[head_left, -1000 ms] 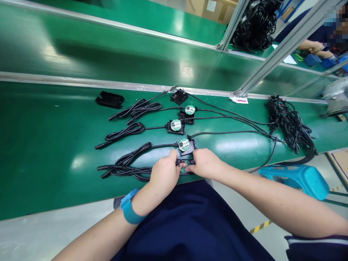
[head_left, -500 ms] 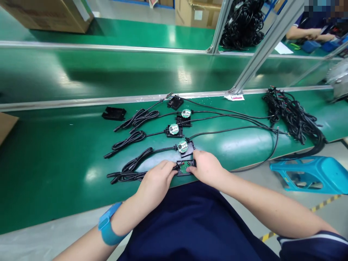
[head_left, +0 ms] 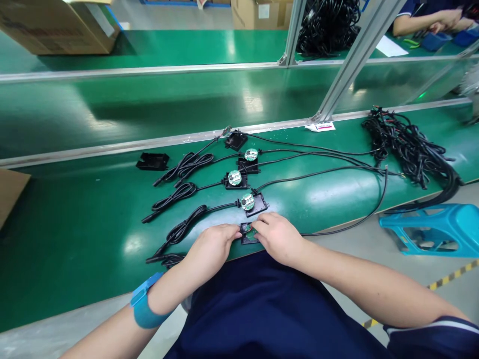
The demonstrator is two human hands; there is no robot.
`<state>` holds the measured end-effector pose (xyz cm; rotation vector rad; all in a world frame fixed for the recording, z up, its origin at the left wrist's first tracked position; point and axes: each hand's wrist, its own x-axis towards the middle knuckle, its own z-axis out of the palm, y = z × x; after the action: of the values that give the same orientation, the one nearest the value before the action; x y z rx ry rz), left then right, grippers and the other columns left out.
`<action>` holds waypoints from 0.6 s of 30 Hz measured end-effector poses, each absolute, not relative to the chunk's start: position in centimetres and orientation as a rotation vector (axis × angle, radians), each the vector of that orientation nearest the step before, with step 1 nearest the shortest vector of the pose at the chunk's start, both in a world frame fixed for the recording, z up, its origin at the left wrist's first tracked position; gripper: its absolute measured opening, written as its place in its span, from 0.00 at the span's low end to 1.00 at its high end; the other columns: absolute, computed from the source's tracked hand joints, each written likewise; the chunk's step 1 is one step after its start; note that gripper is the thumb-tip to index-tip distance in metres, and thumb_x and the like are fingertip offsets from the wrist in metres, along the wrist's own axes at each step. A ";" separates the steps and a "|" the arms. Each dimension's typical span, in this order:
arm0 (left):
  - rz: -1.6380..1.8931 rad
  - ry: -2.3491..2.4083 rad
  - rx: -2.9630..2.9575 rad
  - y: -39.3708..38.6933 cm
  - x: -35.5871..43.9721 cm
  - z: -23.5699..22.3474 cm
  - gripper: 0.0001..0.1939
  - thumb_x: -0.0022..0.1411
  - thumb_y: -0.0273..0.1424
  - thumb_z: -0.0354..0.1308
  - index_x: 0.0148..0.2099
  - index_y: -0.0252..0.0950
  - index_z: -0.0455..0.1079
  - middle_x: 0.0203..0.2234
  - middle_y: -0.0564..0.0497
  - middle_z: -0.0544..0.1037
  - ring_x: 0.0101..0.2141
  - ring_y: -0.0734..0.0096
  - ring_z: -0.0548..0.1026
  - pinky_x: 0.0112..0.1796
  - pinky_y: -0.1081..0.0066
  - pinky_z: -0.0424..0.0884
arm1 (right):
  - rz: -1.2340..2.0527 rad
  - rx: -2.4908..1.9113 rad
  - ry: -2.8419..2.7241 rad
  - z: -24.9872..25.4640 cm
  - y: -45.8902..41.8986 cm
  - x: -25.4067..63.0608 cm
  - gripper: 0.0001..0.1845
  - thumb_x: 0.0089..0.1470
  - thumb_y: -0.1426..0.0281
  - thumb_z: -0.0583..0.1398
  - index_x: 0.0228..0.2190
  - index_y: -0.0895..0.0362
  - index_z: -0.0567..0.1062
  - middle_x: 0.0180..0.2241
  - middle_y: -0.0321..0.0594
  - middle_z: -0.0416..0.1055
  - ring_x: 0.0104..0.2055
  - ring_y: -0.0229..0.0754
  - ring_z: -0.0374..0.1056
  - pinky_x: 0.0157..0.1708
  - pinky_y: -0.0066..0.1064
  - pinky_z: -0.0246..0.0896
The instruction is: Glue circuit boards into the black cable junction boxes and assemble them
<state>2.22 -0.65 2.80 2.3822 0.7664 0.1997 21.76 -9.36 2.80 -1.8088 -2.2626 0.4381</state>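
Note:
A small open black plastic case (head_left: 250, 240) with a green circuit board inside lies at the bench's near edge, between my hands. My left hand (head_left: 214, 245) is closed at its left end, thumb and fingertips pinched on the edge where a black cable comes in. Over the right part of the case, my right hand (head_left: 279, 235) has its fingers bent together by a thin red wire; what lies under the fingertips is partly hidden. Just beyond is another black case (head_left: 258, 205) with a round circuit board (head_left: 247, 202) at its left side.
More cases with round boards (head_left: 234, 177) and coiled black cables (head_left: 187, 227) lie farther back. An empty black case (head_left: 152, 161) is at left. A cable heap (head_left: 407, 144) lies right, above a blue stool (head_left: 430, 229). Metal posts (head_left: 348, 65) rise behind; a co-worker's arms (head_left: 426, 22) show far right.
My right hand's fingers have moved from the case's right edge inward over the board. My left hand stays at the left end. The view has shifted slightly.

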 end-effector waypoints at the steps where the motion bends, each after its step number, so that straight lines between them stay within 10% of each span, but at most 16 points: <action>1: 0.191 0.762 2.375 -0.6 2.2 2.7 0.12 0.67 0.21 0.50 0.31 0.36 0.68 0.25 0.54 0.76 0.29 0.72 0.75 0.33 0.74 0.66 | 0.398 -1.763 -2.254 2.5 -9.5 21.9 0.11 0.63 0.72 0.58 0.45 0.60 0.77 0.39 0.47 0.72 0.41 0.45 0.66 0.44 0.36 0.64; 13: -0.001 0.750 2.865 -1.6 1.9 2.3 0.15 0.64 0.17 0.46 0.41 0.35 0.72 0.29 0.50 0.73 0.27 0.67 0.73 0.28 0.70 0.69 | 0.187 -1.526 -2.508 1.6 -9.6 23.0 0.19 0.64 0.73 0.54 0.53 0.63 0.74 0.43 0.55 0.72 0.40 0.46 0.65 0.43 0.39 0.66; 18: -0.062 0.689 2.916 -2.0 1.9 2.1 0.15 0.63 0.16 0.45 0.45 0.32 0.71 0.32 0.47 0.73 0.27 0.67 0.74 0.28 0.68 0.73 | 0.274 -1.481 -2.534 2.9 -9.8 23.1 0.28 0.64 0.57 0.56 0.57 0.64 0.71 0.49 0.59 0.69 0.47 0.50 0.64 0.49 0.43 0.64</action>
<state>1.87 -2.04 2.12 2.9155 0.6890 -0.0619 23.08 -9.82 2.94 -1.4810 -2.5339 0.2742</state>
